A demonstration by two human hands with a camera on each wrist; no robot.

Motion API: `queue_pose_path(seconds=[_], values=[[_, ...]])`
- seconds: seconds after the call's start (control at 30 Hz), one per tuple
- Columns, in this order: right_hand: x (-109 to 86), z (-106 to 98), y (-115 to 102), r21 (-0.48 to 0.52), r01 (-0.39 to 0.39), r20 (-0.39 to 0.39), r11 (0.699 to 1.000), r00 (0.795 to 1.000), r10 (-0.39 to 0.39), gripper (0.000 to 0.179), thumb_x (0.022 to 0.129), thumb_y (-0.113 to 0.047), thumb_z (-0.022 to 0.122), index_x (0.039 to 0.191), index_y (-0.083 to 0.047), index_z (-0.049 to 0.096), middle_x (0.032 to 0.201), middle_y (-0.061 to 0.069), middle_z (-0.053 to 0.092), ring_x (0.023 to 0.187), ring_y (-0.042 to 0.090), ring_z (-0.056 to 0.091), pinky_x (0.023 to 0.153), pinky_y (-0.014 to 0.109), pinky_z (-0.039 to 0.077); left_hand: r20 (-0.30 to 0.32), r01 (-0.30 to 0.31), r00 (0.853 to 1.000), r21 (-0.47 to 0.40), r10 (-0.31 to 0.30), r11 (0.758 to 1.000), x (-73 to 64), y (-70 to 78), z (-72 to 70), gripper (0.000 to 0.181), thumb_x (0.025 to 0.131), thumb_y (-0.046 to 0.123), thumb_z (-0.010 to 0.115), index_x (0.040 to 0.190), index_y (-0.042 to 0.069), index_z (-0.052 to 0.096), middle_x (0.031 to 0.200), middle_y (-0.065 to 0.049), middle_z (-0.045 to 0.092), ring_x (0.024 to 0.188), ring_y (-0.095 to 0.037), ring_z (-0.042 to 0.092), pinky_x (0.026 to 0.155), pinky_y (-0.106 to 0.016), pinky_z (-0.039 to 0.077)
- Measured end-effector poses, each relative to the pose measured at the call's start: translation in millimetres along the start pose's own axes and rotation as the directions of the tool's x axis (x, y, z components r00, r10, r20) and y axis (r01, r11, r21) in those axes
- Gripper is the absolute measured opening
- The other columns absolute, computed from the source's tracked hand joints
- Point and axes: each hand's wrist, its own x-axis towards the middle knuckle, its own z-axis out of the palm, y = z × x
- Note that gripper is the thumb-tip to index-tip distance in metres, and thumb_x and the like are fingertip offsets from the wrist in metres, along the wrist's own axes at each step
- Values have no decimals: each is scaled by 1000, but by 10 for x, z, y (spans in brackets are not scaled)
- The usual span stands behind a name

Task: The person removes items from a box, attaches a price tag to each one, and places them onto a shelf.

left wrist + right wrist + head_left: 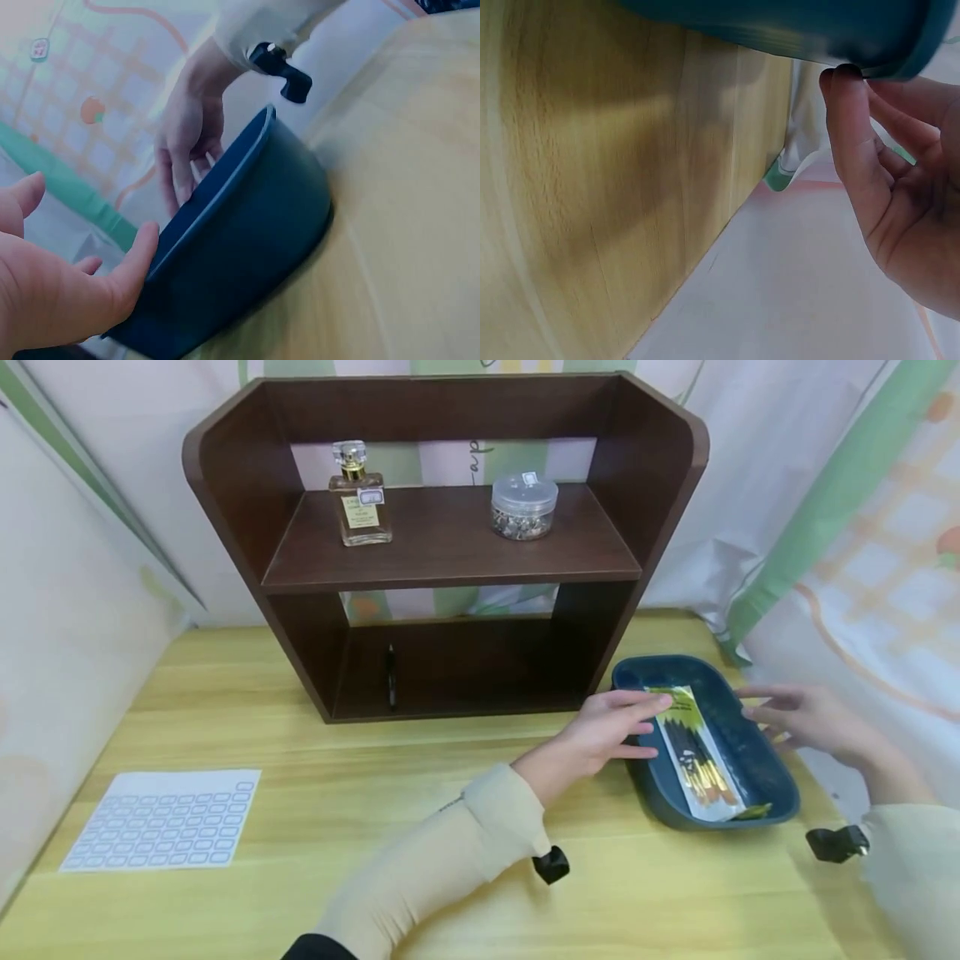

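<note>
A dark blue plastic basin (738,722) stands on the table to the right of the shelf. In it lies a clear packet of paintbrushes (697,760) with a green header; a small green item (753,812) shows at its lower end. My left hand (611,727) reaches over the basin's left rim, fingers extended and the thumb apart, with nothing in its grasp. Across from it, my right hand (810,718) is at the right rim. In the right wrist view its slightly bent fingertips (847,90) are right at the basin's edge.
A dark brown two-tier shelf (450,547) holds a perfume bottle (362,510) and a lidded clear jar (523,510) above, a black pen (391,677) below. A sheet of blank labels (165,818) lies at the left. Curtains (810,543) border the table.
</note>
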Motion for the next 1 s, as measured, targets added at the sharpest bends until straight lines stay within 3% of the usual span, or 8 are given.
queue_pose_path(seconds=[0.17, 0.3, 0.53, 0.63, 0.7, 0.83, 0.9, 1.0], values=[[2, -21, 10, 31, -14, -2, 999, 1000, 14, 48, 104, -18, 57, 142, 8, 44, 118, 34, 64, 81, 19, 69, 67, 37, 62, -24, 37, 999, -59, -38, 998, 125, -47, 237, 33, 95, 24, 72, 122, 6, 66, 119, -3, 67, 120, -32, 57, 96, -51, 54], [-6, -25, 38, 55, -25, 3, 998, 1000, 25, 49, 104, -19, 58, 143, 8, 43, 118, 33, 64, 81, 20, 69, 67, 38, 62, -91, 78, 992, -94, -87, 992, 184, -58, 423, 37, 94, 25, 73, 125, 6, 65, 127, -5, 62, 128, -38, 51, 104, -58, 45], [-3, -7, 17, 65, -46, 9, 997, 999, 46, 51, 105, -22, 57, 145, 7, 42, 124, 36, 60, 84, 19, 69, 68, 39, 62, -235, 113, 960, -178, -154, 978, 272, -98, 641, 34, 91, 23, 76, 119, 7, 67, 135, -18, 56, 127, -44, 48, 105, -69, 36], [3, -18, 15, 82, -51, 7, 995, 999, 51, 48, 104, -22, 58, 145, 2, 45, 121, 30, 65, 84, 18, 68, 67, 40, 62, -281, 115, 945, -200, -170, 973, 323, -127, 694, 32, 89, 21, 78, 116, 7, 68, 135, -19, 56, 129, -44, 47, 104, -73, 34], [6, -27, 21, 93, -50, -1, 994, 999, 50, 46, 104, -22, 58, 144, -1, 47, 119, 28, 66, 83, 18, 68, 66, 41, 62, -313, 105, 936, -186, -160, 977, 362, -155, 730, 30, 87, 20, 79, 113, 7, 70, 131, -15, 59, 129, -41, 49, 104, -72, 34], [7, -29, -12, 82, -45, -8, 996, 999, 46, 48, 104, -22, 59, 144, 0, 46, 123, 34, 62, 82, 17, 67, 66, 41, 62, -396, 100, 911, -54, -114, 993, 428, -225, 794, 32, 85, 21, 80, 113, 10, 70, 119, -3, 64, 122, -31, 56, 104, -61, 42], [12, -21, -36, 68, -43, -7, 997, 999, 44, 50, 104, -23, 59, 145, 2, 44, 125, 36, 59, 82, 16, 67, 66, 40, 62, -435, 102, 895, -10, -96, 995, 456, -259, 809, 39, 83, 20, 81, 118, 11, 68, 118, -2, 63, 119, -29, 57, 103, -56, 45], [25, -9, -61, 58, -39, -1, 998, 999, 39, 51, 104, -23, 59, 144, 4, 44, 125, 37, 59, 81, 17, 68, 65, 40, 62, -470, 105, 877, -6, -96, 994, 481, -296, 820, 51, 80, 18, 82, 126, 12, 62, 123, -5, 58, 118, -32, 55, 101, -59, 45]])
